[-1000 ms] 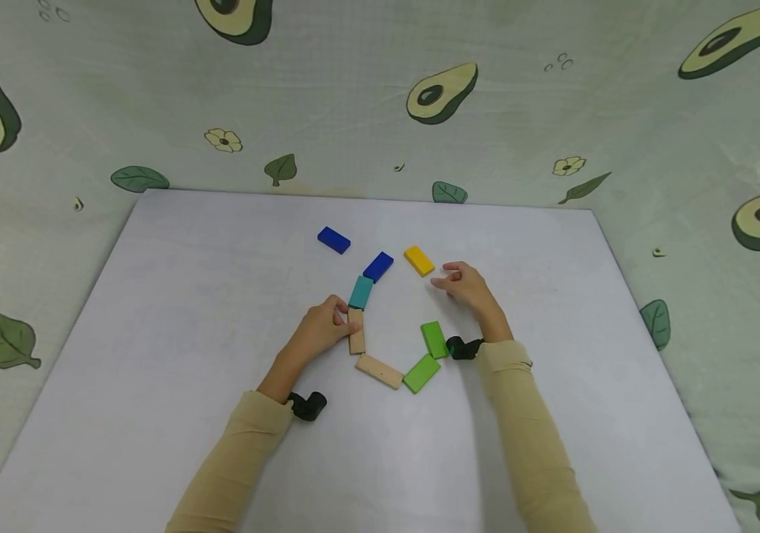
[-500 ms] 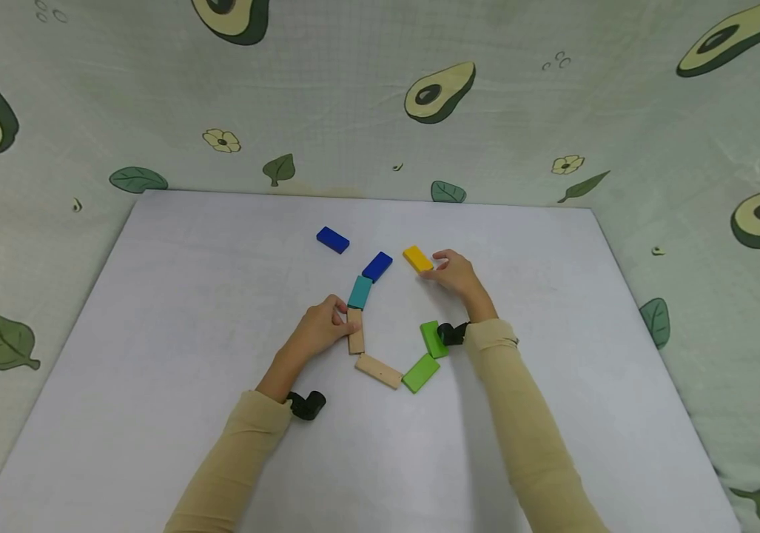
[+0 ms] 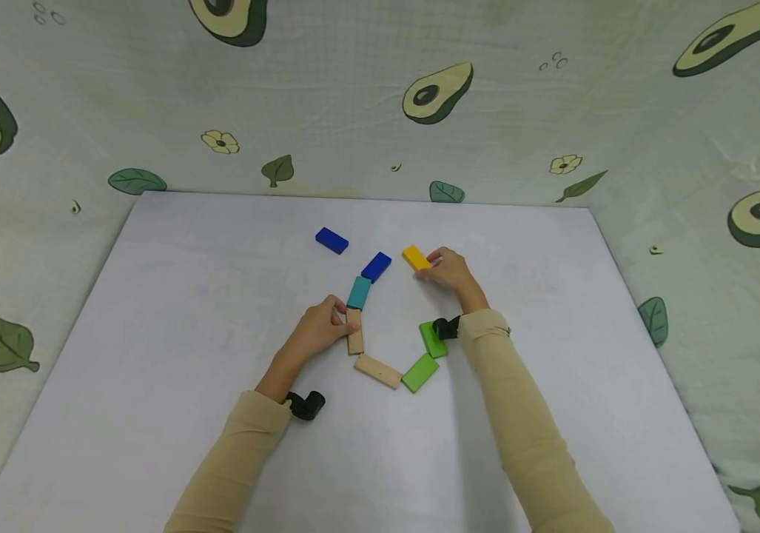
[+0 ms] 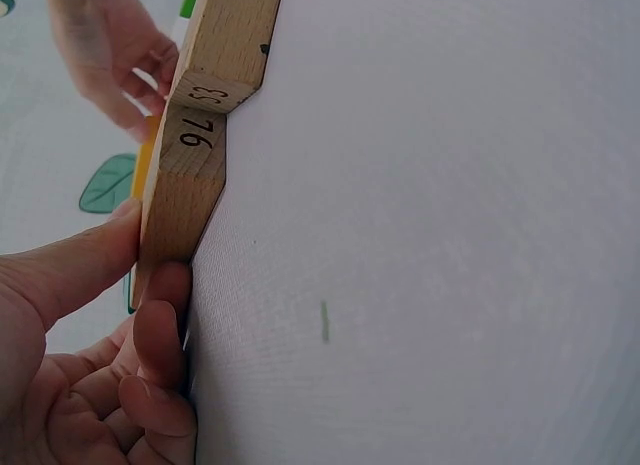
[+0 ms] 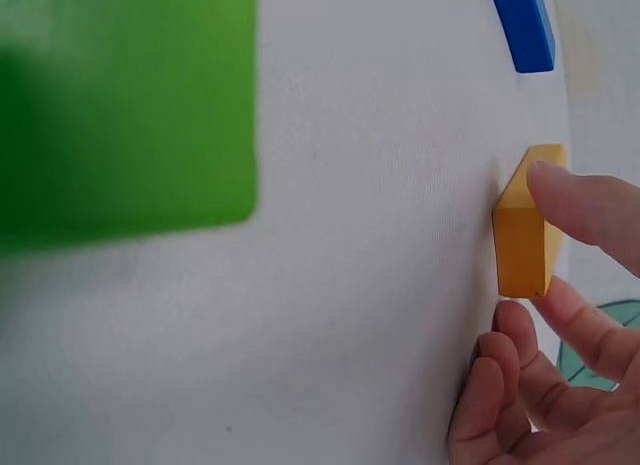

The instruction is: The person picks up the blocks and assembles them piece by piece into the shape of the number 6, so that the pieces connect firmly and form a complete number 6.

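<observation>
My left hand [image 3: 316, 327] holds a plain wooden block [image 3: 355, 341], its thumb on the top face and fingers at the side in the left wrist view. Over on the right, my right hand [image 3: 449, 269] pinches the near end of a yellow block [image 3: 414, 256] lying flat. The right wrist view puts its thumb and index finger on either side of the yellow block [image 5: 523, 247]. Against the held wooden block's ends sit a teal block [image 3: 358, 292] and a second wooden block [image 3: 377, 371]. A blue block [image 3: 376, 266] touches or nearly touches the teal one.
Two green blocks, a lower one [image 3: 420, 373] and an upper one [image 3: 431, 339], continue the curved row at right. The right wrist camera partly covers the upper one. Another blue block [image 3: 331, 240] lies apart toward the back of the white table [image 3: 153, 311].
My right hand has moved left to the yellow block and taken hold of its near end. The left hand stays on the wooden block. The blocks have not visibly moved.
</observation>
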Demonstrator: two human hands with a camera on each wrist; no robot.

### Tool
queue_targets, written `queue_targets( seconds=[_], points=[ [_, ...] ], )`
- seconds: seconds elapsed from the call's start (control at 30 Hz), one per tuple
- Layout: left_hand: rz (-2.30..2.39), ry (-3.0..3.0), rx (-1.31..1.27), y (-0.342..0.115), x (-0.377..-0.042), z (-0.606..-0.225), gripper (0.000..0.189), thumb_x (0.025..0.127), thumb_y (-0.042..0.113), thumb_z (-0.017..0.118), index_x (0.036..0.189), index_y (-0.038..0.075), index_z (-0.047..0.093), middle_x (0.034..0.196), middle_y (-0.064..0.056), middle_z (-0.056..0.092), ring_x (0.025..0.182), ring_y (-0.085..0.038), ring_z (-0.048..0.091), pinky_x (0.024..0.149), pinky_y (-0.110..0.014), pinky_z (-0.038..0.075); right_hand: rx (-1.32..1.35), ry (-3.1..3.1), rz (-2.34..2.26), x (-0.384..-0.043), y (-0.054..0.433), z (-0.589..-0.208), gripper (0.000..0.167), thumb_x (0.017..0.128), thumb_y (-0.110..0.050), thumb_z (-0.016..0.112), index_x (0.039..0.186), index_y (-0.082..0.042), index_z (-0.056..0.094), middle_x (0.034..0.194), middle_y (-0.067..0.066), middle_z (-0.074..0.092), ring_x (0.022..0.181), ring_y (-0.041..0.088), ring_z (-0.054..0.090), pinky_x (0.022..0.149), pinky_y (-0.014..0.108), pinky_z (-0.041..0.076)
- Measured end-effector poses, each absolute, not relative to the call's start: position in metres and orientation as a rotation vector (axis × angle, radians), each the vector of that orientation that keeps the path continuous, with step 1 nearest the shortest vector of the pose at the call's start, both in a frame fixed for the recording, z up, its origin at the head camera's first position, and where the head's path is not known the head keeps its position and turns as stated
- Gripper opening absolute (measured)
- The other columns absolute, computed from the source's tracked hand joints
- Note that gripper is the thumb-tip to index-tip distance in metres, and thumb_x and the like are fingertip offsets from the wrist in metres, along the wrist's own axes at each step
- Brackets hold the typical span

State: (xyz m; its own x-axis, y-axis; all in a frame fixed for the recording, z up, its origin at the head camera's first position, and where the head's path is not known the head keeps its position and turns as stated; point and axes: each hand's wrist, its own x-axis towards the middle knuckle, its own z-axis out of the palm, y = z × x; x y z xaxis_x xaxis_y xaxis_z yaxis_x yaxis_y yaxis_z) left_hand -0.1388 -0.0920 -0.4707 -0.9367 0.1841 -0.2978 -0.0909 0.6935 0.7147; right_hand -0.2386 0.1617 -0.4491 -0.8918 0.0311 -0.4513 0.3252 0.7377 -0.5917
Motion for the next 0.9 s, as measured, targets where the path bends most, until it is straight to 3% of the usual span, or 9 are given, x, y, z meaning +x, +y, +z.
queue_targets(
  seconds=[0.53,0.9],
  points=[
    [1.099,2.559,0.076,-0.092,-0.139,-0.472,0.04,0.084,0.03,0.068,0.11,0.004,0.053,0.081,-0.007,0.059,0.071,-0.018,0.053,0.063,-0.028,0.042,0.261,2.538,-0.927,-0.241,0.165,-0.454,0.048,0.084,-0.029,0.067,0.118,-0.002,0.048,0.113,0.014,0.051,0.096,0.024,0.046,0.084,0.033,0.041],
    [1.099,2.567,0.078,-0.092,-0.14,-0.472,0.04,0.084,0.03,0.069,0.11,0.004,0.053,0.081,-0.007,0.059,0.071,-0.018,0.053,0.063,-0.028,0.042,0.239,2.511,-0.977,-0.237,0.175,-0.45,0.048,0.086,-0.033,0.062,0.121,-0.004,0.048,0.118,0.014,0.051,0.1,0.025,0.047,0.089,0.037,0.042]
  ],
)
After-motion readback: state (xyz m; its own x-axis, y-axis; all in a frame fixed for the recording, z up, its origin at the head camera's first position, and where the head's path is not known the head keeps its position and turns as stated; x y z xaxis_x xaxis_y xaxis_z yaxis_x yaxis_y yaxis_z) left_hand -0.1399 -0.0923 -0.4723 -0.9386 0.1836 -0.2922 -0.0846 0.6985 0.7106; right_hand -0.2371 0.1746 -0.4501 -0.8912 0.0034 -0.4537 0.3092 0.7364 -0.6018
